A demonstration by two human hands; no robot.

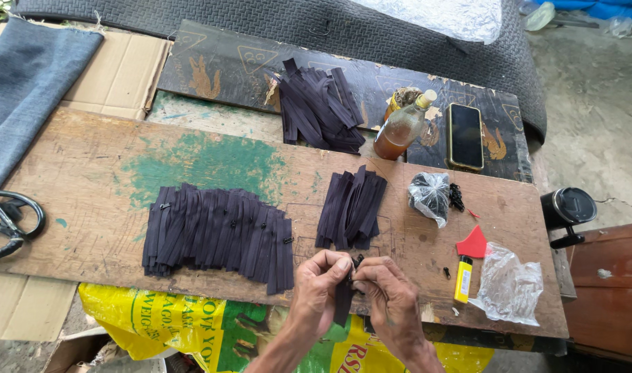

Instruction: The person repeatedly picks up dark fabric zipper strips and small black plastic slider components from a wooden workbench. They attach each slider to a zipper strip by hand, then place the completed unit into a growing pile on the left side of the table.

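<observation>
My left hand (321, 284) and my right hand (388, 297) meet at the near edge of a worn wooden board (102, 179), both pinching one short dark zipper strip (343, 305) that hangs down between them. A small black slider sits at the strip's top, by my fingertips. A long row of dark zipper strips (219, 236) with sliders lies to the left. A smaller stack of strips (352, 207) lies just beyond my hands. A loose heap of strips (317, 107) rests further back.
A bottle of amber liquid (401, 128) and a phone (465, 135) stand at the back right. A clear bag of small black sliders (431, 196), a yellow lighter (462, 279), a red scrap (473, 243) and crumpled plastic (509, 284) lie right. Scissors (8, 222) lie far left.
</observation>
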